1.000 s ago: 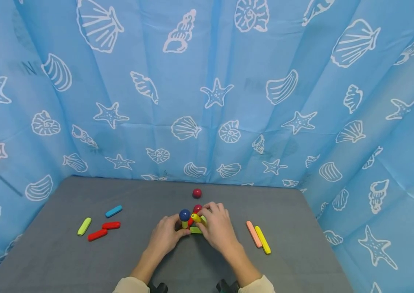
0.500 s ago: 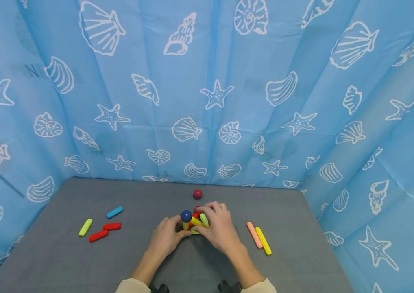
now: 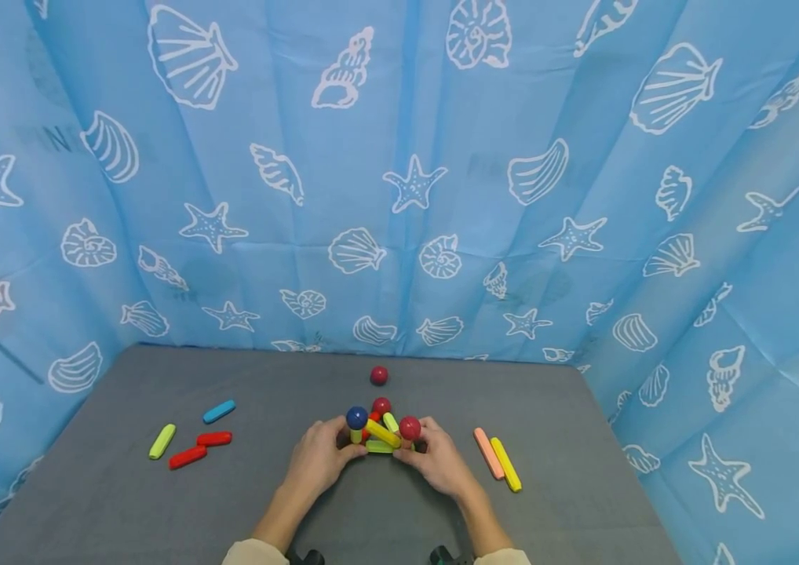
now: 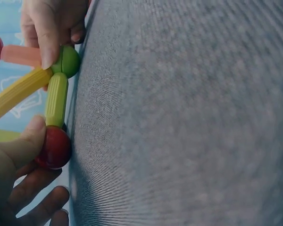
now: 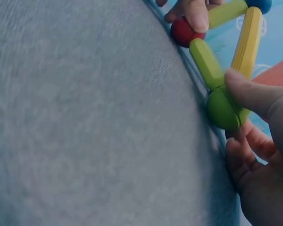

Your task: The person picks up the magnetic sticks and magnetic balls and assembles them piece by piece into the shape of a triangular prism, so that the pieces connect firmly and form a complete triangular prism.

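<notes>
My left hand (image 3: 319, 455) pinches a dark red ball (image 4: 56, 148) at the near left corner of a ball-and-rod build, thumb on top. With thumb and fingers my right hand (image 3: 439, 459) holds a green ball (image 5: 222, 108) at the near right corner. A lime rod (image 4: 56, 100) runs between these two balls, low over the table. Above the left corner stands a blue ball (image 3: 357, 417) on a lime upright. A yellow rod (image 3: 383, 434) slants from it down to the green ball. Over the right corner, a salmon rod (image 4: 21, 55) carries a red ball (image 3: 410, 428).
Behind the build lies a loose red ball (image 3: 379, 376). Two red rods (image 3: 188, 457), a lime rod (image 3: 162, 442) and a blue rod (image 3: 219, 411) lie on the left. A salmon rod (image 3: 489, 453) and a yellow rod (image 3: 506, 464) lie on the right. A curtain (image 3: 399, 298) backs the table.
My right hand has moved down and right from over the build to the green corner ball. The yellow rod now slants down to that ball. The upper right red ball has come into view.
</notes>
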A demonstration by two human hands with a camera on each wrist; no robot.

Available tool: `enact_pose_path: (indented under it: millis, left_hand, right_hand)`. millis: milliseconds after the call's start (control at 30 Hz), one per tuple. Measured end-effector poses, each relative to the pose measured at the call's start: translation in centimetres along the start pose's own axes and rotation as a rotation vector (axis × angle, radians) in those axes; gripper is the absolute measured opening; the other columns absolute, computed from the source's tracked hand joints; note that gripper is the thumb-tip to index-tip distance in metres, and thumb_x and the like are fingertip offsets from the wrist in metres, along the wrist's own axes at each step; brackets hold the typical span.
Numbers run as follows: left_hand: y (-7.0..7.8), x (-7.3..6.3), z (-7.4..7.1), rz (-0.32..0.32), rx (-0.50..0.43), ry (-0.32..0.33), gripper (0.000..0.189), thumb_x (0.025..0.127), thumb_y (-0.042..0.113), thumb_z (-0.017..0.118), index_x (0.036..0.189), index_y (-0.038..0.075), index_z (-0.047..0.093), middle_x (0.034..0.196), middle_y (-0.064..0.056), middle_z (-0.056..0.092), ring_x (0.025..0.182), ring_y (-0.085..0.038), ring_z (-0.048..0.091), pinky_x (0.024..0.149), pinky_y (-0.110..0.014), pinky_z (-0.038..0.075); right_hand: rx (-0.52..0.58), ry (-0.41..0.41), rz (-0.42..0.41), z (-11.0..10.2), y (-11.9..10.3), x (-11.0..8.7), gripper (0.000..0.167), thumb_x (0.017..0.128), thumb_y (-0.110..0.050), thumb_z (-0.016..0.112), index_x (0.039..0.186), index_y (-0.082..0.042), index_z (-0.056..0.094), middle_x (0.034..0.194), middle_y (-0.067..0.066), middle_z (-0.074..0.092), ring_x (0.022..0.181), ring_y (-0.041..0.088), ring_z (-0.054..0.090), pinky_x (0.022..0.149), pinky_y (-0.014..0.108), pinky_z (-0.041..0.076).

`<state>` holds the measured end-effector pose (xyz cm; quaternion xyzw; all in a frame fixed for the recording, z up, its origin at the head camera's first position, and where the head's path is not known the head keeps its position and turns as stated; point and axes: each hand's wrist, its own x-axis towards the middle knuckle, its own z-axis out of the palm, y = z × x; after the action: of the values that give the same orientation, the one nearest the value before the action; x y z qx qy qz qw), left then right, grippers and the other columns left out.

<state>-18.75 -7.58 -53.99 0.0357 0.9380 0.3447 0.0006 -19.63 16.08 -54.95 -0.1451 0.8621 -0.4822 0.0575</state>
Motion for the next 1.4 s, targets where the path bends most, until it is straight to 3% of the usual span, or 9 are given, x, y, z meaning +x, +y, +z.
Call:
enact_pose_path:
  millis: [333, 500, 567, 667, 800, 933, 1033, 1167, 1400]
  left_hand:
    - [0.0, 0.0, -0.3, 0.022, 0.022, -0.006, 0.029, 0.077, 0.042, 0.087, 0.083, 0.024, 0.064, 0.077, 0.009, 0.062, 0.072, -0.011, 0.05, 0.064, -0.032, 0.043]
    - [-0.9, -0.3, -1.8, -0.008, 0.024, -0.012, 0.034, 0.077, 0.041, 0.088, 0.1, 0.021, 0.073, 0.098, 0.006, 0.071, 0.093, -0.016, 0.062, 0.082, -0.044, 0.054]
    - [-2.0, -0.6, -3.5, -0.028, 0.026, 0.006, 0.039, 0.08, 0.038, 0.087, 0.111, 0.019, 0.073, 0.109, 0.002, 0.072, 0.105, -0.021, 0.063, 0.091, -0.049, 0.053]
    - [-4.6, -1.1, -6.8, -0.033, 0.041, 0.065, 0.043, 0.085, 0.031, 0.083, 0.122, 0.014, 0.07, 0.119, -0.006, 0.072, 0.112, -0.029, 0.063, 0.092, -0.052, 0.051]
    - [-9.1, -2.0, -10.9, -0.021, 0.088, 0.183, 0.049, 0.086, 0.025, 0.083, 0.128, 0.005, 0.067, 0.122, -0.019, 0.07, 0.111, -0.04, 0.062, 0.088, -0.055, 0.05]
    - [-12.7, -2.9, -13.4, -0.101, 0.118, 0.186, 0.057, 0.083, 0.024, 0.084, 0.13, -0.001, 0.064, 0.123, -0.026, 0.068, 0.106, -0.043, 0.061, 0.085, -0.056, 0.049]
    - [-14.0, -3.0, -14.0, -0.172, 0.142, 0.113, 0.058, 0.085, 0.024, 0.083, 0.132, -0.002, 0.062, 0.125, -0.027, 0.067, 0.106, -0.042, 0.059, 0.084, -0.056, 0.046]
    - [-14.3, -2.3, -14.1, -0.227, 0.154, 0.035, 0.047, 0.089, 0.016, 0.079, 0.13, 0.0, 0.064, 0.125, -0.027, 0.066, 0.108, -0.043, 0.059, 0.088, -0.058, 0.047]
    - [-13.9, -1.8, -13.5, -0.229, 0.211, 0.017, 0.032, 0.091, 0.009, 0.075, 0.123, 0.004, 0.072, 0.123, -0.028, 0.063, 0.11, -0.048, 0.06, 0.085, -0.058, 0.05]
  right_hand:
    - [0.047, -0.002, 0.041, 0.1, 0.5, 0.2, 0.021, 0.09, -0.029, 0.079, 0.081, -0.013, 0.069, 0.114, 0.002, 0.068, 0.102, 0.014, 0.06, 0.088, 0.025, 0.048]
    - [0.041, -0.024, 0.07, -0.2, 0.7, 0.0, 0.021, 0.091, -0.035, 0.078, 0.084, -0.016, 0.072, 0.117, 0.0, 0.069, 0.106, 0.016, 0.062, 0.09, 0.025, 0.049]
    - [0.041, -0.031, 0.08, -0.2, 0.7, 0.0, 0.019, 0.091, -0.037, 0.077, 0.087, -0.018, 0.074, 0.117, -0.001, 0.069, 0.106, 0.015, 0.062, 0.091, 0.025, 0.049]
    - [0.048, -0.028, 0.076, -0.3, 0.7, -0.1, 0.017, 0.091, -0.036, 0.077, 0.094, -0.019, 0.076, 0.116, 0.0, 0.069, 0.103, 0.013, 0.061, 0.089, 0.024, 0.049]
    - [0.062, -0.019, 0.066, -0.2, 0.7, 0.0, 0.017, 0.091, -0.034, 0.077, 0.097, -0.018, 0.077, 0.115, 0.001, 0.069, 0.1, 0.012, 0.06, 0.086, 0.023, 0.048]
    - [0.075, -0.022, 0.065, -0.2, 0.8, 0.0, 0.015, 0.091, -0.032, 0.077, 0.094, -0.017, 0.076, 0.115, 0.001, 0.069, 0.101, 0.013, 0.06, 0.087, 0.022, 0.048]
    - [0.075, -0.023, 0.066, -0.2, 0.9, -0.1, 0.015, 0.091, -0.032, 0.077, 0.094, -0.017, 0.076, 0.116, 0.001, 0.07, 0.103, 0.015, 0.061, 0.088, 0.023, 0.047]
    - [0.069, -0.025, 0.064, -0.2, 1.0, -0.1, 0.016, 0.091, -0.034, 0.077, 0.096, -0.018, 0.076, 0.116, 0.001, 0.07, 0.104, 0.014, 0.06, 0.089, 0.024, 0.047]
    - [0.065, -0.038, 0.065, -0.2, 1.1, 0.0, 0.017, 0.092, -0.036, 0.076, 0.096, -0.02, 0.076, 0.116, -0.001, 0.069, 0.104, 0.014, 0.06, 0.09, 0.026, 0.047]
